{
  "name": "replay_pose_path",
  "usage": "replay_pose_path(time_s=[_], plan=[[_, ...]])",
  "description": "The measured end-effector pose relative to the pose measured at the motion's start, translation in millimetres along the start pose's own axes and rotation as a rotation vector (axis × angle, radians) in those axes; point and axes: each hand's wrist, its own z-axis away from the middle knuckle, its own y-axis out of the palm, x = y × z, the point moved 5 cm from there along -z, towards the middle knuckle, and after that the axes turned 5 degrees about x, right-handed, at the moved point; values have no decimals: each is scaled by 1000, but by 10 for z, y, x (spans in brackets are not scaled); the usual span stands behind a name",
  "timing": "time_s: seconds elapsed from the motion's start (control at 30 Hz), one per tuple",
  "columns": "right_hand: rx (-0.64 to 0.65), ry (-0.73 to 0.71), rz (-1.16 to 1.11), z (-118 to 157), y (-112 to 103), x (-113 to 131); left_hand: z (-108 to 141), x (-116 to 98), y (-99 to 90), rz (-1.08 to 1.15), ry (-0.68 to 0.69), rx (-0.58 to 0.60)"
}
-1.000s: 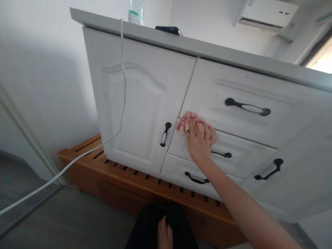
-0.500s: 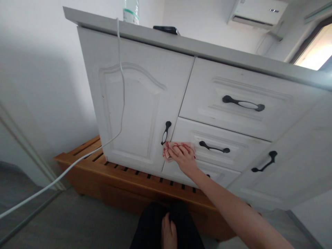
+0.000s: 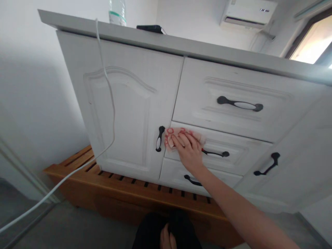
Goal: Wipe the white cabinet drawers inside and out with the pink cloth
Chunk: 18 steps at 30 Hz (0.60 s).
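Note:
My right hand point(image 3: 190, 152) presses a pinkish cloth with red markings point(image 3: 172, 131) flat against the left part of the middle drawer front point(image 3: 241, 150). Its fingers lie over the cloth, and the cloth's left edge comes close to the black door handle point(image 3: 160, 138). Beside the fingers, the middle drawer's black handle point(image 3: 216, 153) is partly covered by the hand and cloth. Down at the bottom edge, my left hand point(image 3: 167, 238) rests between my dark-clothed legs point(image 3: 184, 230). Its visible fingers are stretched out and hold nothing I can see; the rest is out of frame.
The white cabinet point(image 3: 124, 114) stands above a slatted wooden bench point(image 3: 124, 188). A white cable point(image 3: 110, 90) hangs down its left door and runs off lower left. On the top are a clear bottle point(image 3: 117, 14) and a dark flat object point(image 3: 150, 28).
My right hand has slid the cloth upward and slightly right, from the seam below the door handle onto the middle drawer. The view has shifted a little; my left hand stays between the legs.

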Motion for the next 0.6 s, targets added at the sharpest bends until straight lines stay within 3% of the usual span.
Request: replay_pose_path(time_s=[0.13, 0.3, 0.5, 0.6], plan=[[66, -37, -53, 267, 307, 259, 47, -120, -56, -5, -9, 11], [231, -134, -174, 469, 438, 369, 83, -260, -140, -60, 1, -9], [449, -392, -214, 738, 283, 25, 36, -233, -200, -121, 31, -4], [505, -369, -172, 1055, 94, -352, 40, -210, -216, -122, 55, -28]])
